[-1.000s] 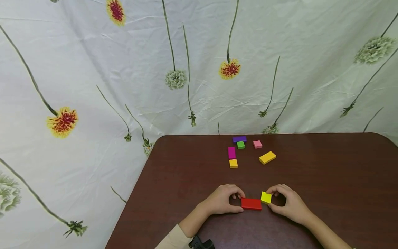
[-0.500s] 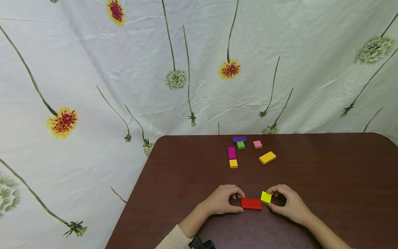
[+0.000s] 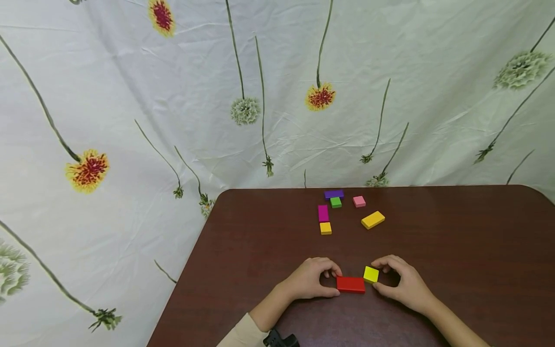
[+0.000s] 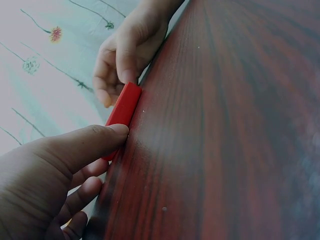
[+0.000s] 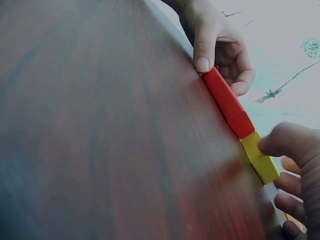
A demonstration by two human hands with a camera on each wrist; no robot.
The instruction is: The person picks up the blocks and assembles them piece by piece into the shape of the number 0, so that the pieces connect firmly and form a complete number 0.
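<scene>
Near the front of the table, my left hand (image 3: 309, 279) holds the left end of a flat red block (image 3: 350, 285) between thumb and fingers. In the left wrist view the thumb lies along the edge of the red block (image 4: 125, 102). A small yellow block (image 3: 371, 274) meets the right end of the red one, turned at a slight angle to it. My right hand (image 3: 403, 284) pinches this yellow block from the right, thumb in front and index finger behind. The right wrist view has the thumb against the yellow block (image 5: 260, 159), and the two blocks end to end.
Toward the back of the brown table (image 3: 269, 231) lie more blocks: purple (image 3: 334, 194), green (image 3: 336, 202), pink (image 3: 359, 201), magenta (image 3: 323, 213), a small orange-yellow one (image 3: 325, 228) and a longer yellow one (image 3: 373, 220). A flower-print cloth (image 3: 199, 86) hangs behind.
The right hand's index finger has lifted very slightly at the yellow block. The left hand, the red block and the blocks at the back look unmoved.
</scene>
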